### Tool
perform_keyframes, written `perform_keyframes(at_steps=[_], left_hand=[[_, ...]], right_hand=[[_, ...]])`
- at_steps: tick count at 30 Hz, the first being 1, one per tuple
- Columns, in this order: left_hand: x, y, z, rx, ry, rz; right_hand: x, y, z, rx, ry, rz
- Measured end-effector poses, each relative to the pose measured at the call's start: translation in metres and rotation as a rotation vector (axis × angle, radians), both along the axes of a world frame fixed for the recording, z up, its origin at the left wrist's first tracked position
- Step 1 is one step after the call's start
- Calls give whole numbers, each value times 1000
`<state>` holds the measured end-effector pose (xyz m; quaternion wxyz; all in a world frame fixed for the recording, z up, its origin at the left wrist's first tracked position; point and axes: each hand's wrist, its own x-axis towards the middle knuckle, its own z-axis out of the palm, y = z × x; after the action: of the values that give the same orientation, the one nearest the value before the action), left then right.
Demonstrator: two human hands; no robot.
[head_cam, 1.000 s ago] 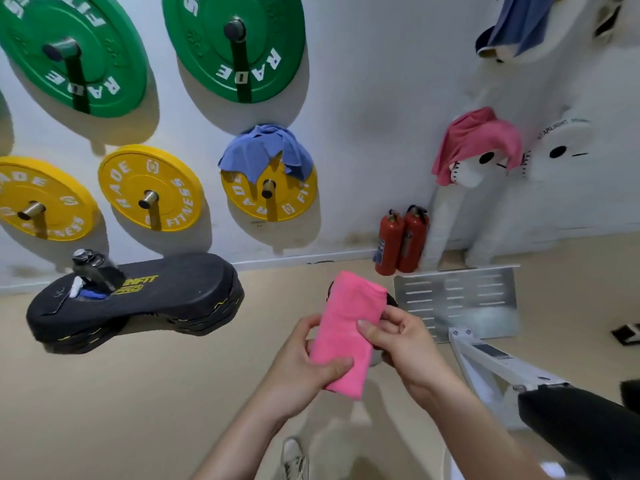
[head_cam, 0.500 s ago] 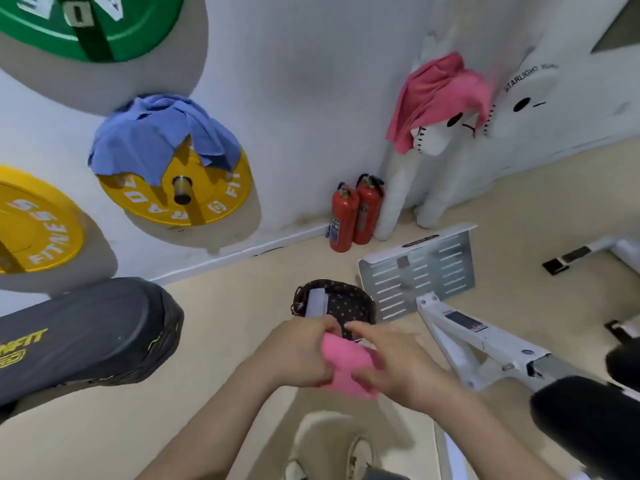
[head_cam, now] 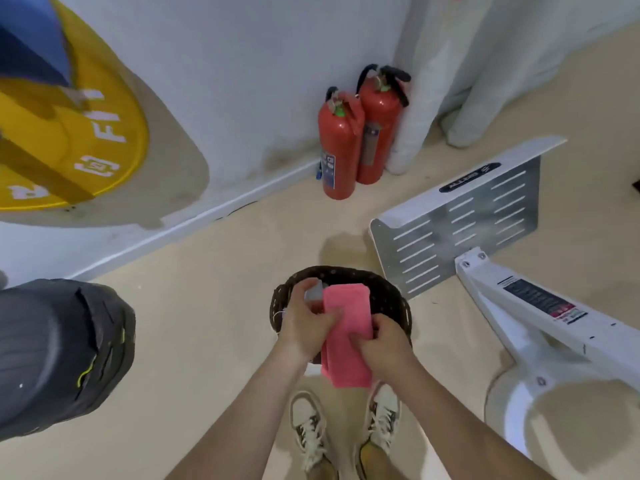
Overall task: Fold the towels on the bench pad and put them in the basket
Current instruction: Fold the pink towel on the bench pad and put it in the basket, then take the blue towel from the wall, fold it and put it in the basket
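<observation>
**Pink towel in both hands over the basket**

My left hand (head_cam: 304,323) grips the left edge of the folded pink towel (head_cam: 346,308), with the thumb lying across the cloth and the fingers curled under it. My right hand (head_cam: 381,344) holds the right edge a little nearer to me, its fingers closed around the fold. So both hands hold the same towel, one on each side.

The towel is a long narrow packet. Its far end lies over the opening of the dark woven basket (head_cam: 393,296), and its near end hangs over the rim toward my body. I cannot tell if the far end already touches the inside of the basket. Just beside my left fingers, inside the basket, there is something grey (head_cam: 313,291) — I cannot tell what it is.

The basket stands on the beige floor (head_cam: 207,306), just in front of my two light sneakers (head_cam: 310,427).

To the left is the end of the dark bench pad (head_cam: 52,351). To the right a white metal frame (head_cam: 540,317) joins a grey slotted plate (head_cam: 464,220), near the basket.

Further away, two red fire extinguishers (head_cam: 341,147) stand side by side at the white wall (head_cam: 242,81), and a pale padded roll (head_cam: 419,98) leans just beside them. A yellow weight plate (head_cam: 90,133) hangs on the wall at the left — a blue cloth (head_cam: 31,36) covers its upper part.
</observation>
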<state>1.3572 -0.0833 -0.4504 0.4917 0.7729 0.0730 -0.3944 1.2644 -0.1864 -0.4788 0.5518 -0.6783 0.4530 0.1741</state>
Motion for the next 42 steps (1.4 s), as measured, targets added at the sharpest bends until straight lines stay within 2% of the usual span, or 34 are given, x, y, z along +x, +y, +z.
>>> perform_keyframes(at_steps=[6,11,16,19,21,23,27,33,34,37,40,42], left_hand=[[20,-23,-166,115,-235,-120],[19,-27,-219,236,-370,-264],[18,-4,-224,364,-691,-461],[11,6,-237,343,-728,-664],[7,5,-247,415,-789,-863],[11,-1,-255,483,-822,-942],[18,-6,-266,573,-842,-1005],[27,-10,-261,520,-655,-983],[28,-5,-258,522,-659,-965],[23,9,-259,656,-846,-972],[25,3,-270,745,-810,-1029],[28,-6,-268,753,-852,-1054]], right_hand=[[34,-18,-165,-154,110,110],[37,-13,-226,-122,198,31],[44,-7,-236,-187,243,24],[43,2,-226,-404,258,109],[42,6,-219,-607,147,161],[43,7,-215,-666,13,268],[39,7,-214,-596,16,591],[47,-3,-219,-535,83,587],[46,-4,-219,-536,94,597],[42,-2,-220,-572,138,652],[47,5,-226,-639,174,666],[52,8,-227,-650,201,655]])
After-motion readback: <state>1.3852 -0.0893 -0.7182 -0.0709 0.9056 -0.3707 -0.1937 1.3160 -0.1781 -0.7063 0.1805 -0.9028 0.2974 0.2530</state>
